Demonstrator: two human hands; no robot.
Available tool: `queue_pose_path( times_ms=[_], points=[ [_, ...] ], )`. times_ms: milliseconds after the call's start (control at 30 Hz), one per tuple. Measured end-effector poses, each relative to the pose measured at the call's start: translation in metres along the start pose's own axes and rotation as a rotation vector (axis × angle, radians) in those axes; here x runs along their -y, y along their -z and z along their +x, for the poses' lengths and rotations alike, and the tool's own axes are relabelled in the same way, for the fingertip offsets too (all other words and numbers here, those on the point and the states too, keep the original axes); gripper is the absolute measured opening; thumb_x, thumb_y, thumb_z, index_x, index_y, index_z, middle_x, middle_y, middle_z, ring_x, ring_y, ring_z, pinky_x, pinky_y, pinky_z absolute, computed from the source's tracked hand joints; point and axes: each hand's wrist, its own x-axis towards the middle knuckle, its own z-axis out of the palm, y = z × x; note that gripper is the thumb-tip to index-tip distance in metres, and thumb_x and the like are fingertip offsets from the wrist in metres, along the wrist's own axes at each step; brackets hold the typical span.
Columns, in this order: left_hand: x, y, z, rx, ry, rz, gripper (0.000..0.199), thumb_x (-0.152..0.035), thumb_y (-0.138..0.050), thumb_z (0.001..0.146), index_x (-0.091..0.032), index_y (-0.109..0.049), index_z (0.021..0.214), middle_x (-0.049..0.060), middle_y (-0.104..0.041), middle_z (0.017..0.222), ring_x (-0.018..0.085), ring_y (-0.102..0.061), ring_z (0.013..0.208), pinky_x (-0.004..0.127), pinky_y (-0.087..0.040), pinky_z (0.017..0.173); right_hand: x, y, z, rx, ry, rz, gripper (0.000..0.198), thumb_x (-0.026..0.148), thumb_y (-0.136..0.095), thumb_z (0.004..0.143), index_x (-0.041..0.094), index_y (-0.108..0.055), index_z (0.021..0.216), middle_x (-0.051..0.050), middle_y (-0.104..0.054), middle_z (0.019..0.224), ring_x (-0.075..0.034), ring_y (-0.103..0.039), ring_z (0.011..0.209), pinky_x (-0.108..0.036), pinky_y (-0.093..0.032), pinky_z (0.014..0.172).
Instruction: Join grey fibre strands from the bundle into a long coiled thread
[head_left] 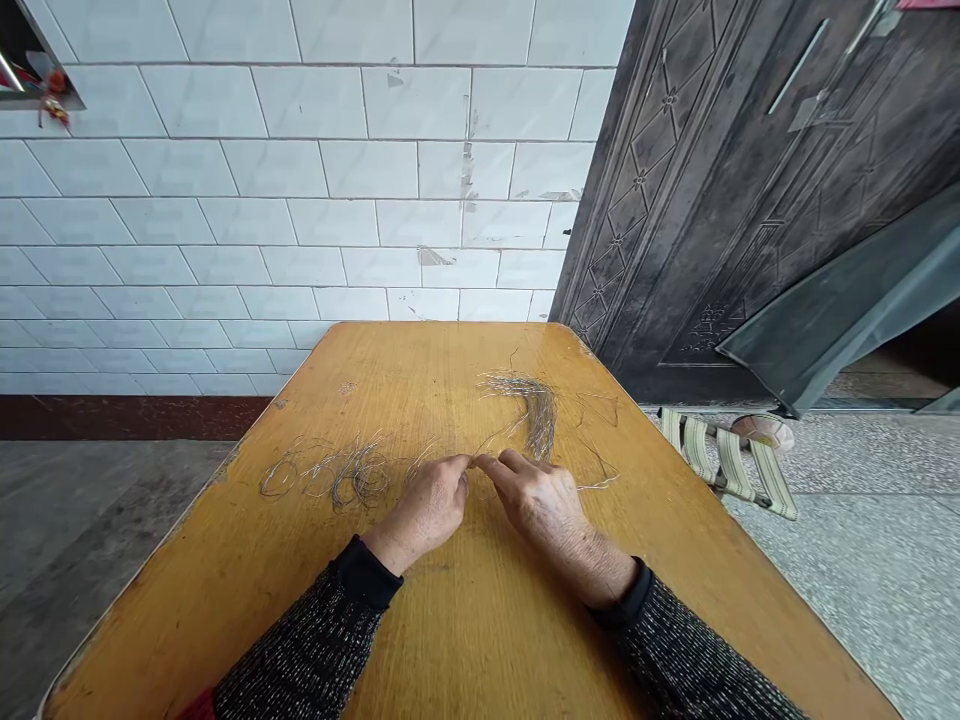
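Observation:
My left hand (426, 507) and my right hand (541, 505) meet fingertip to fingertip over the middle of a yellow wooden table (465, 640). Together they pinch one thin metal wire (495, 436) that runs up toward a bundle of straight wires (534, 408) lying just beyond my right hand. To the left of my left hand lies a row of small wire loops (330, 474), flat on the tabletop. A few loose bent wires (600, 470) lie to the right of my right hand.
A white tiled wall (300, 200) rises behind the table. At right stand a dark metal door (735, 180), a leaning grey panel (840, 310) and a striped folding stool (727, 460) on speckled floor.

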Motion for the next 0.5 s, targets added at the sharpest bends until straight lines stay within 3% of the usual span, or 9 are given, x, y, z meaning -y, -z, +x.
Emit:
queue_pose_path(
  times_ms=[300, 500],
  points=[
    [-0.004, 0.004, 0.0, 0.133, 0.082, 0.059, 0.03, -0.01, -0.038, 0.076, -0.017, -0.066, 0.083, 0.007, -0.068, 0.074, 0.019, -0.06, 0.066, 0.03, -0.042, 0.065, 0.002, 0.004, 0.001, 0.027, -0.01, 0.013, 0.026, 0.011, -0.039, 0.087, 0.023, -0.061, 0.094, -0.003, -0.062, 0.077, -0.011, -0.054, 0.059, -0.023, -0.026, 0.047],
    [-0.006, 0.005, -0.001, 0.184, 0.134, 0.083, 0.029, -0.009, -0.039, 0.073, -0.016, -0.066, 0.079, 0.008, -0.069, 0.08, 0.021, -0.061, 0.073, 0.031, -0.042, 0.067, -0.002, -0.007, 0.001, -0.051, -0.068, 0.143, 0.021, 0.017, -0.041, 0.089, 0.019, -0.061, 0.088, -0.003, -0.063, 0.073, -0.011, -0.056, 0.058, -0.021, -0.029, 0.048]
  ],
)
